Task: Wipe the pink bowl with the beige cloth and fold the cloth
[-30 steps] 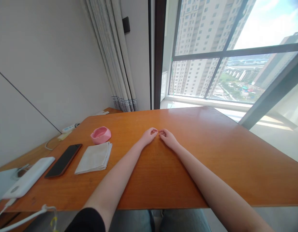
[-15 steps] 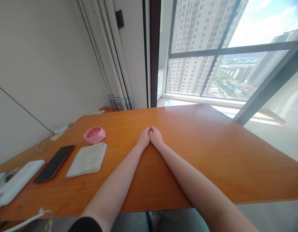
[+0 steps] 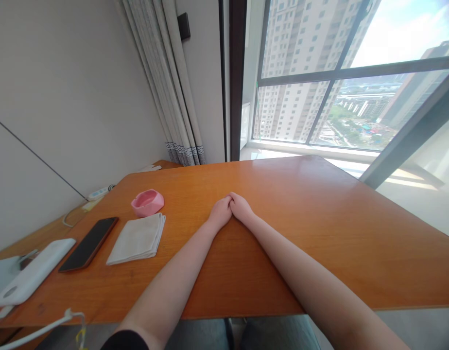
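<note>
My left hand (image 3: 220,212) and my right hand (image 3: 241,207) rest together on the wooden table, meeting at the fingers. Both are closed, with the fingers curled in against each other. I see only the backs of the hands and the thumb side; the inner fingers are hidden, and no object shows in them. Left of my hands lies a folded whitish cloth (image 3: 137,238). Just behind it sits a pink faceted bowl (image 3: 147,203), like an ashtray. Neither hand touches the cloth or the bowl.
On the table (image 3: 319,233), a dark phone (image 3: 89,244) lies left of the cloth. Beyond it are a white slab-like device (image 3: 35,272) and a white cable (image 3: 38,331) at the near left edge. A power strip (image 3: 100,192) sits by the wall. Window (image 3: 319,77) and curtain (image 3: 173,97) stand behind.
The whole view has shifted slightly, so the things on the table appear a little farther right. My hands stay together on the table, closed as before.
</note>
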Demonstrator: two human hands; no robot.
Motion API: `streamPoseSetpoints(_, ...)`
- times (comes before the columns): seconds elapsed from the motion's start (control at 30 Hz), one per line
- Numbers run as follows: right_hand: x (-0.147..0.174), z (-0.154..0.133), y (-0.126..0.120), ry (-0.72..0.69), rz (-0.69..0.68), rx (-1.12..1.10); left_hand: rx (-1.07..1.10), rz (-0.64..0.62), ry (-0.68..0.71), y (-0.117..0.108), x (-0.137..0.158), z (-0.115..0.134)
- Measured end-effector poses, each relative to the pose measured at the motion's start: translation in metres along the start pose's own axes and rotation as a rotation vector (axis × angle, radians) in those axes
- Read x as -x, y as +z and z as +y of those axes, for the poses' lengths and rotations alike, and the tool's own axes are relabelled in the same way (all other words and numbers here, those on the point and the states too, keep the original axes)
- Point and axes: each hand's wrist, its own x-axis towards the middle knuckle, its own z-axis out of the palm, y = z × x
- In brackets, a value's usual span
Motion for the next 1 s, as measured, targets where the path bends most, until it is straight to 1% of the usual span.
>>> streamPoseSetpoints(0.17,0.0,0.001,0.0,-0.007,0.014,-0.001,0.043,-0.004,-0.005,-0.001,0.0,0.0)
streamPoseSetpoints(0.3,0.0,0.001,0.0,-0.011,-0.009,-0.008,0.035,-0.01,0.0,0.0,0.0,0.001)
streamPoseSetpoints(0.37,0.001,0.002,0.0,-0.005,0.004,-0.036,-0.016,0.043,-0.002,-0.003,0.0,0.004)
streamPoseSetpoints(0.43,0.002,0.002,0.0,0.02,0.041,-0.083,-0.111,0.186,0.017,-0.012,0.002,0.008)
streamPoseSetpoints(0.53,0.003,0.003,0.0,0.042,0.059,-0.14,-0.277,0.454,0.083,-0.042,0.008,0.011)
streamPoseSetpoints(0.6,0.004,0.003,-0.001,0.028,0.033,-0.148,-0.377,0.588,0.056,-0.071,0.016,0.005)
streamPoseSetpoints(0.7,0.005,0.002,-0.002,0.014,0.014,-0.109,-0.486,0.743,-0.104,-0.116,0.033,-0.018)
streamPoseSetpoints(0.8,0.005,0.0,-0.001,-0.016,0.01,-0.048,-0.593,0.879,-0.299,-0.149,0.054,-0.049)
streamPoseSetpoints(0.83,0.005,0.0,-0.001,-0.026,0.007,-0.035,-0.64,0.894,-0.353,-0.155,0.06,-0.059)
streamPoseSetpoints(0.9,0.005,0.0,0.0,-0.035,0.007,-0.025,-0.717,0.847,-0.439,-0.162,0.071,-0.078)
streamPoseSetpoints(0.93,0.005,0.0,0.0,-0.035,0.009,-0.024,-0.726,0.793,-0.48,-0.163,0.074,-0.087)
streamPoseSetpoints(1.0,0.004,0.001,0.0,-0.035,0.013,-0.018,-0.689,0.641,-0.553,-0.164,0.078,-0.101)
